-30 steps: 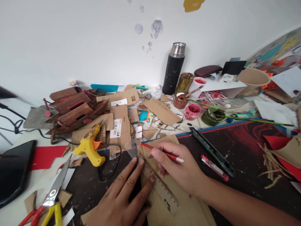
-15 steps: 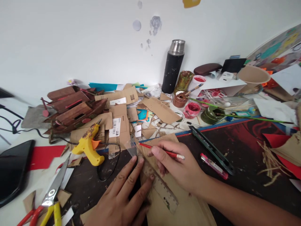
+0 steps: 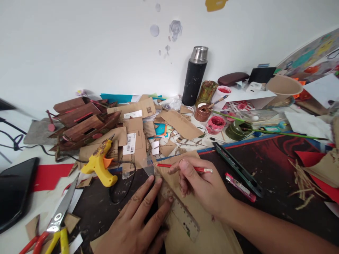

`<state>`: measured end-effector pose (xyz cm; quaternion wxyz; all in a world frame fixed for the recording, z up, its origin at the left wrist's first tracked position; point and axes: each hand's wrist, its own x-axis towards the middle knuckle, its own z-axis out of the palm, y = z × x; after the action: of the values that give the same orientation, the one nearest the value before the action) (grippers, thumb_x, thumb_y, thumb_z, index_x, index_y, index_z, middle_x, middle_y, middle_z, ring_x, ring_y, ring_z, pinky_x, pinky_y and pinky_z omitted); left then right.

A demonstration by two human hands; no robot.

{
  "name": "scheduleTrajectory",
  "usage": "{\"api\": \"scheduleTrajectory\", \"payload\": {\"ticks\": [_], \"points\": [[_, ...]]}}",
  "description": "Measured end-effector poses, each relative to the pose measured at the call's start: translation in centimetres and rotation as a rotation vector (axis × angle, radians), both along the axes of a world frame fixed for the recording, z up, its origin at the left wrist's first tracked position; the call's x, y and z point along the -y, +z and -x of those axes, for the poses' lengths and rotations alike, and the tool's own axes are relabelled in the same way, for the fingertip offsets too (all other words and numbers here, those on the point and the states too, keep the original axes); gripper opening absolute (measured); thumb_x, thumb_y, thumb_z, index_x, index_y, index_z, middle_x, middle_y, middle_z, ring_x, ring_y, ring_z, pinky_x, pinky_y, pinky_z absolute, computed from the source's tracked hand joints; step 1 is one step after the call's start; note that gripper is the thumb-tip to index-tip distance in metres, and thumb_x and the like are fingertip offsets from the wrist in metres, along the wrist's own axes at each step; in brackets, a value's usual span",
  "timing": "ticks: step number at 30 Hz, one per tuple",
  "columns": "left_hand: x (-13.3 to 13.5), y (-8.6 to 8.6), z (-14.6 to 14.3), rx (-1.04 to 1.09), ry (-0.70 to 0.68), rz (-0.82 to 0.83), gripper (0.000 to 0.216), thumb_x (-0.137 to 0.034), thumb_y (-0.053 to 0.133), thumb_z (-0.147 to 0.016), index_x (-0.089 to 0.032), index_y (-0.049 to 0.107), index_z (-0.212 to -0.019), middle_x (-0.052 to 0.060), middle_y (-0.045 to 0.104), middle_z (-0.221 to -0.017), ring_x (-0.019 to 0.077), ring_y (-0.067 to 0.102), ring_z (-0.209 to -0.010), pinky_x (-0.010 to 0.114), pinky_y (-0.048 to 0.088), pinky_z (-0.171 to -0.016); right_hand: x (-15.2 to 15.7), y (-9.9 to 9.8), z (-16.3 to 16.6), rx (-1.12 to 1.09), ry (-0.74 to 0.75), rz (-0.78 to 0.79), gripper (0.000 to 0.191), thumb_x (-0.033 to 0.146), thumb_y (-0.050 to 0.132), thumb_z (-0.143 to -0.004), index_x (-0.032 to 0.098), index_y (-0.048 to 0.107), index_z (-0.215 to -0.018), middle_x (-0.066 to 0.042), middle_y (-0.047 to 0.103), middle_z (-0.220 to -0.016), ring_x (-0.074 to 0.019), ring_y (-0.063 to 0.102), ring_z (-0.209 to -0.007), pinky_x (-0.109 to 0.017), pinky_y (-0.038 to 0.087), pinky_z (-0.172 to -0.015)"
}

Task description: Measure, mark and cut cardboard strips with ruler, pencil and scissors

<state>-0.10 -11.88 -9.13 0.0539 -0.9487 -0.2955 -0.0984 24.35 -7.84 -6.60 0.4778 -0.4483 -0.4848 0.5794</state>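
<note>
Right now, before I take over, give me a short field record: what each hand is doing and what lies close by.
left hand: flat, pressing the clear ruler onto the brown cardboard sheet
right hand: grips the red pencil, tip pointing left near the ruler's far end
left of the hands: yellow glue gun, scissors
right of the hands: pink pen, black cutter
back: black flask by the wall
</note>
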Motion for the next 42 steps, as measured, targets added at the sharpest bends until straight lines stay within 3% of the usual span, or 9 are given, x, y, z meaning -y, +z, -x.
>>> {"api": "scheduleTrajectory", "payload": {"ticks": [5, 33, 42], "points": [[0.13, 0.14, 0.05, 0.019, 0.008, 0.038, 0.055, -0.028, 0.062, -0.105, -0.020, 0.059, -0.160, 0.019, 0.041, -0.178, 0.0402, 0.038, -0.165, 0.050, 0.059, -0.116, 0.10, -0.20, -0.05, -0.014, -0.021, -0.003, 0.057, 0.071, 0.062, -0.106, 0.019, 0.073, -0.085, 0.007, 0.049, -0.050, -0.0110, 0.047, -0.042, -0.024, 0.044, -0.046], [0.05, -0.16, 0.06, -0.020, 0.000, 0.028, 0.058, -0.030, 0.062, -0.106, -0.021, 0.057, -0.163, 0.020, 0.040, -0.178, 0.0448, 0.035, -0.166, 0.054, 0.060, -0.114, -0.02, 0.40, 0.04, 0.010, 0.031, -0.015, 0.049, 0.064, 0.062, -0.108, 0.017, 0.078, -0.101, 0.004, 0.059, -0.058, -0.0115, 0.055, -0.049, -0.023, 0.044, -0.049], [0.04, 0.12, -0.06, -0.009, 0.005, 0.034, 0.056, -0.031, 0.061, -0.107, -0.020, 0.057, -0.162, 0.020, 0.040, -0.179, 0.0439, 0.035, -0.166, 0.053, 0.058, -0.117, 0.08, 0.35, -0.02, -0.026, 0.034, -0.038, 0.053, 0.066, 0.062, -0.108, 0.017, 0.075, -0.091, 0.006, 0.053, -0.051, -0.0109, 0.051, -0.045, -0.023, 0.041, -0.048]]}}
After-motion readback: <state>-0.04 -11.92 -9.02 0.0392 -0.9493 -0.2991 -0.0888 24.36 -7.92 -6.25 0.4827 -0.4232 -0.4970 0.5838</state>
